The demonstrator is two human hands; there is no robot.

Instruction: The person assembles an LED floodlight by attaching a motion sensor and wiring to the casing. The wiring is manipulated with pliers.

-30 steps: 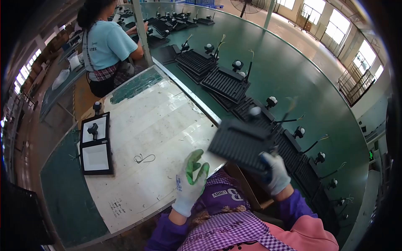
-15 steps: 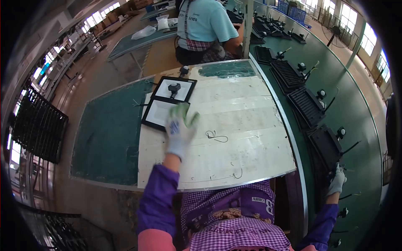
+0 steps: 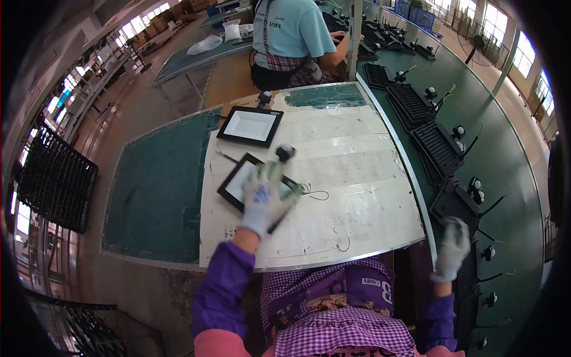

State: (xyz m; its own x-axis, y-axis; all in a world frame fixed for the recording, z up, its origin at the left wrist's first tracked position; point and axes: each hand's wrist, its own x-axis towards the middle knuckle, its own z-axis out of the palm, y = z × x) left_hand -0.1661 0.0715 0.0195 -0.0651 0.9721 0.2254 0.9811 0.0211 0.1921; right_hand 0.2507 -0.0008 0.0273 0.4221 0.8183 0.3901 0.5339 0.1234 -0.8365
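My left hand (image 3: 266,199), in a white glove with green fingertips, lies with spread fingers over a black-framed floodlight (image 3: 237,183). This light sits tilted on the pale board, its white panel facing up, with a small dark sensor head (image 3: 286,153) at its upper right edge. Farther back, a second floodlight (image 3: 250,125) lies face up with its own sensor (image 3: 264,99). My right hand (image 3: 453,250), gloved and blurred, hovers by the metal edge at the right, close to the row of floodlights; its fingers are too smeared to read.
Black finned floodlights (image 3: 437,149) with sensors and wires line the green bench (image 3: 505,154) on the right. A thin loose wire (image 3: 315,193) rests on the board (image 3: 351,220). A co-worker (image 3: 291,41) sits beyond the table, near a post (image 3: 354,41). Black racks (image 3: 56,172) stand left.
The nearer floodlight has come away from the far one, moved toward me and right, and turned under my left hand. My right hand has moved up and left, away from the bench lights.
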